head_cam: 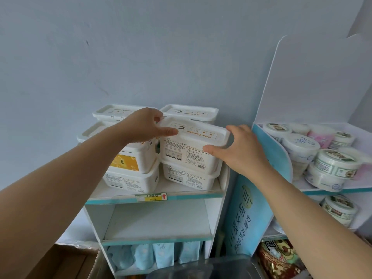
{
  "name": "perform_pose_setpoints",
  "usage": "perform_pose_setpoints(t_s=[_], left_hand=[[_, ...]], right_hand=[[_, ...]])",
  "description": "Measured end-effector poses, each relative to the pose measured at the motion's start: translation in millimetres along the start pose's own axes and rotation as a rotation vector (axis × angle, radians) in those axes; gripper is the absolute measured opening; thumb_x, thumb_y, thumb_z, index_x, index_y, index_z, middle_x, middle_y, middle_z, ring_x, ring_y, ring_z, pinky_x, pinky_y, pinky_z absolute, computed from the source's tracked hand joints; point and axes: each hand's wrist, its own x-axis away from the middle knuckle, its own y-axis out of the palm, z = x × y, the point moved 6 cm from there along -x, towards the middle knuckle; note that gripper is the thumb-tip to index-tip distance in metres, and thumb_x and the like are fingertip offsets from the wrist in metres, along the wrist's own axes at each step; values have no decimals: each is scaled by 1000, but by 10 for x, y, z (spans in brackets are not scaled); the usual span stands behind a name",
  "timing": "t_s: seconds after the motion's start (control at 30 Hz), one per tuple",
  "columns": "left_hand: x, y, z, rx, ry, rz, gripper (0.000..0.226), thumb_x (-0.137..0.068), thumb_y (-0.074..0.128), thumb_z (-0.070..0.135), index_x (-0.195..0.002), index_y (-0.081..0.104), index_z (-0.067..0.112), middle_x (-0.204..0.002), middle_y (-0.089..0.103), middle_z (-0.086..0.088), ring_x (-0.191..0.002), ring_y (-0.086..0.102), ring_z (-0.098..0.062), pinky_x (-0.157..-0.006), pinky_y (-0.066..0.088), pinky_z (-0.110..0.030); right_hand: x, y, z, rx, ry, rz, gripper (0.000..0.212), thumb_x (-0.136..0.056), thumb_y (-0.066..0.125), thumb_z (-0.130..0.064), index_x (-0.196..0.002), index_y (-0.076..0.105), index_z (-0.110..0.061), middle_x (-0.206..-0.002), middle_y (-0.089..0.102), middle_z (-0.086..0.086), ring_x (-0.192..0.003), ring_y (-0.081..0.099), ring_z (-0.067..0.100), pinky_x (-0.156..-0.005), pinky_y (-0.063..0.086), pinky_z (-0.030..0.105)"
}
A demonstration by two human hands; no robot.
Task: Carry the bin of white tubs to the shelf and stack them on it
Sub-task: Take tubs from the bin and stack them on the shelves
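Several white rectangular tubs stand stacked on the top shelf of a white and teal rack. The front right top tub sits on a lower tub. My left hand grips its left lid corner, thumb on top. My right hand holds its right end, thumb on the front rim. To the left, a tub with a yellow label rests on another tub. Two more tubs stand behind. The rim of a grey bin shows at the bottom edge.
A bare middle shelf lies below, with light blue pouches under it. A neighbouring rack at the right holds round white jars behind a blue side panel. A cardboard box sits at the lower left. The wall rises behind.
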Motion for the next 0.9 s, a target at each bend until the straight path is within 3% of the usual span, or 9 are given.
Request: perform_pose_setpoints(t_s=[0.1,0.2,0.3,0.4,0.57,0.8,0.9], left_hand=[[166,-67,110,-27,39,172,58,-81,66,52,-127,61,17,-124,63,1,-113,58,-17,-92,43,-32],[411,-66,291,-113,107,250,46,-86,63,47,-123,64,19,-118,66,3,-107,59,-17,-91,45,-32],[719,10,423,-234,211,319,45,-87,60,49,-120,67,19,-112,69,0,-102,59,-24,-92,45,-39],[1083,207,489,-294,311,349,47,-84,53,51,-112,71,18,-102,71,-2,-94,62,-30,-84,47,-41],[1655,833,380,-230,313,232,47,-85,50,49,-111,71,16,-99,71,1,-87,64,-25,-75,53,-38],[2236,2092,-238,-222,71,-100,49,-84,47,53,-112,70,19,-98,71,2,-87,67,-22,-72,55,-36],[2555,2641,-558,-190,-107,-252,46,-88,53,51,-124,62,25,-111,66,4,-101,61,-20,-83,50,-33]], right_hand=[[71,-43,-110,35,-98,35,67,-79,68,-52,-134,51,-16,-132,50,-1,-123,43,18,-95,34,27],[171,-51,-184,61,-164,43,61,-85,63,-46,-135,51,-14,-136,50,-2,-124,44,17,-100,33,26],[342,-92,-255,76,-238,71,53,-87,62,-42,-131,56,-13,-133,55,-2,-121,47,18,-99,33,26],[610,-73,-252,76,-318,124,45,-88,64,-37,-124,61,-10,-126,60,2,-116,52,22,-96,36,27],[1174,205,13,49,-410,150,39,-86,61,-28,-117,65,-6,-115,66,3,-108,54,17,-96,35,19],[1827,1190,742,28,-296,-218,42,-85,62,-30,-120,64,-7,-117,66,3,-109,59,20,-95,42,26],[2092,1663,1015,31,-264,-340,40,-84,68,-27,-118,65,-7,-114,67,3,-106,61,20,-91,40,24]])
